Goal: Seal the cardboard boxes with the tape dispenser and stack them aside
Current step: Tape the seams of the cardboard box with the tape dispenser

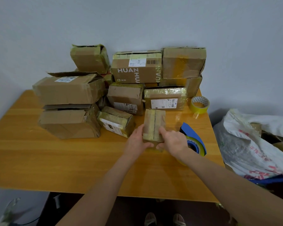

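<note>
Orange wooden table (39,152) set against a grey wall (39,30). Stacked cardboard boxes (69,90) crowd its rear, leaving bare board along the left and near edges. Centre-front: left hand (137,141) and right hand (174,142), fingers curled, each grasp a side of a small taped box (153,124). Just right lies the blue tape dispenser (192,132), with a yellow tape roll (200,104) behind it. A white sack (252,144) sits beside the table's right edge.

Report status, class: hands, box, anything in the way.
Left hand, right hand both grip small brown cardboard box. Blue tape dispenser lies by right hand. Stacked brown boxes crowd behind.
</note>
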Action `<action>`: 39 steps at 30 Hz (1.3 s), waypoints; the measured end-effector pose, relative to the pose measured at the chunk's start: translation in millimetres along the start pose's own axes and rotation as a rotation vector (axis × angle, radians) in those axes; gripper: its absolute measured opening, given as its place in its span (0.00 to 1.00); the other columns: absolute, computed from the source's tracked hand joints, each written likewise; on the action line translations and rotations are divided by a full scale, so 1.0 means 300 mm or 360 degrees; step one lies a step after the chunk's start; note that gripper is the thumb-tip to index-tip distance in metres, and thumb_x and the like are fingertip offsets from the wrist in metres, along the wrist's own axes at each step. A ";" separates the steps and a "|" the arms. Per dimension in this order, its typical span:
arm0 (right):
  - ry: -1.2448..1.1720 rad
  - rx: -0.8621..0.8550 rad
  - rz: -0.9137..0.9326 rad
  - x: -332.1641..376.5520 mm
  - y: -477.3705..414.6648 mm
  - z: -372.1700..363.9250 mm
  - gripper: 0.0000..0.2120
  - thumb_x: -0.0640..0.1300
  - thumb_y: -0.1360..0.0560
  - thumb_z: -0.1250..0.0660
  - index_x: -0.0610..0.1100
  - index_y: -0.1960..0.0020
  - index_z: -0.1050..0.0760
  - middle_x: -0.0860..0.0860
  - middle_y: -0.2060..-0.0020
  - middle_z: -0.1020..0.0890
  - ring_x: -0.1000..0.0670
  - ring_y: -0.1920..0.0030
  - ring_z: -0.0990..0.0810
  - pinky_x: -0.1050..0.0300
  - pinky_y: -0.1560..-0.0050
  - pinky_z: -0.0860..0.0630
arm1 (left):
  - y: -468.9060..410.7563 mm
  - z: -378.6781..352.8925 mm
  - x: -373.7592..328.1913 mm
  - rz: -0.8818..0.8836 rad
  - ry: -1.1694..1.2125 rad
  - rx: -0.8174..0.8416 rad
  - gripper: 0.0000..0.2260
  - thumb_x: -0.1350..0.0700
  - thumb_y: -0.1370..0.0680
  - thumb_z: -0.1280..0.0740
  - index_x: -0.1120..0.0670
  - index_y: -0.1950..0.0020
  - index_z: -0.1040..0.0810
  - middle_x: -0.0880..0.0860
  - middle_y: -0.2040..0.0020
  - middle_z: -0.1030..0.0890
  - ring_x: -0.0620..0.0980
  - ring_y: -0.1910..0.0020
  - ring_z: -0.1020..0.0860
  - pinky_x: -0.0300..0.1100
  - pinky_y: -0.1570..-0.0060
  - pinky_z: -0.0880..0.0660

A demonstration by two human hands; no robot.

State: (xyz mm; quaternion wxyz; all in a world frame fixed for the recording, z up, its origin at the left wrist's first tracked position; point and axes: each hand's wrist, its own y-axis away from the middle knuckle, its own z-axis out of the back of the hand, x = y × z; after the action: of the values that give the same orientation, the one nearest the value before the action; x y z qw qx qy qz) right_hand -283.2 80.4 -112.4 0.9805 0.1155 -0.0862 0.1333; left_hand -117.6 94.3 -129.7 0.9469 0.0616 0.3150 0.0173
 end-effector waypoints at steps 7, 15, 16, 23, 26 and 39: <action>-0.0216 0.0030 0.0058 -0.032 -0.015 -0.038 0.21 0.52 0.27 0.28 0.50 0.43 0.38 0.46 0.52 0.18 0.43 0.56 0.20 0.51 0.60 0.25 | -0.009 0.003 0.026 -0.0115 -0.0034 -0.0051 0.40 0.55 0.32 0.23 0.53 0.24 0.38 0.54 0.37 0.21 0.51 0.43 0.22 0.41 0.41 0.27; -0.0303 0.0215 0.0126 -0.095 -0.002 0.017 0.19 0.48 0.25 0.29 0.51 0.39 0.33 0.48 0.51 0.17 0.44 0.52 0.20 0.48 0.53 0.22 | -0.002 0.015 0.039 -0.0149 -0.0073 0.0047 0.38 0.54 0.28 0.26 0.50 0.23 0.42 0.54 0.38 0.21 0.50 0.46 0.20 0.41 0.45 0.23; -0.0285 0.0170 0.0123 -0.084 0.000 0.012 0.18 0.49 0.25 0.29 0.51 0.40 0.33 0.48 0.52 0.17 0.44 0.52 0.19 0.49 0.54 0.22 | 0.000 0.011 0.032 -0.0114 -0.0067 0.0043 0.37 0.50 0.27 0.27 0.50 0.23 0.42 0.53 0.39 0.20 0.47 0.51 0.20 0.35 0.51 0.23; -0.0364 0.0042 0.0042 -0.035 0.007 -0.005 0.17 0.51 0.26 0.29 0.51 0.49 0.38 0.47 0.54 0.18 0.46 0.59 0.22 0.53 0.61 0.25 | -0.002 0.001 -0.044 0.0133 -0.0013 -0.0110 0.25 0.45 0.22 0.34 0.51 0.29 0.36 0.51 0.51 0.19 0.49 0.61 0.21 0.39 0.63 0.24; -0.0422 0.0097 0.0002 -0.020 0.013 0.007 0.17 0.47 0.25 0.29 0.49 0.45 0.36 0.45 0.51 0.18 0.45 0.58 0.22 0.53 0.59 0.25 | -0.001 0.011 -0.058 0.0181 -0.0035 -0.0083 0.21 0.48 0.20 0.37 0.53 0.29 0.35 0.51 0.54 0.20 0.47 0.61 0.23 0.36 0.66 0.27; -0.0616 -0.0173 -0.0376 -0.069 0.080 0.066 0.14 0.45 0.22 0.40 0.46 0.37 0.34 0.48 0.58 0.22 0.45 0.59 0.22 0.52 0.66 0.28 | 0.005 -0.010 -0.101 -0.0102 -0.0839 0.0085 0.36 0.34 0.26 0.38 0.50 0.24 0.43 0.54 0.23 0.43 0.57 0.25 0.42 0.54 0.31 0.36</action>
State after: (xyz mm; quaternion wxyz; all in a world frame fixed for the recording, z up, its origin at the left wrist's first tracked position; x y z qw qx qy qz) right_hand -312.4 92.8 -92.7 0.9593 0.0954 -0.2656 -0.0117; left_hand -143.7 94.0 -114.0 0.9944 0.0788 0.0597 -0.0378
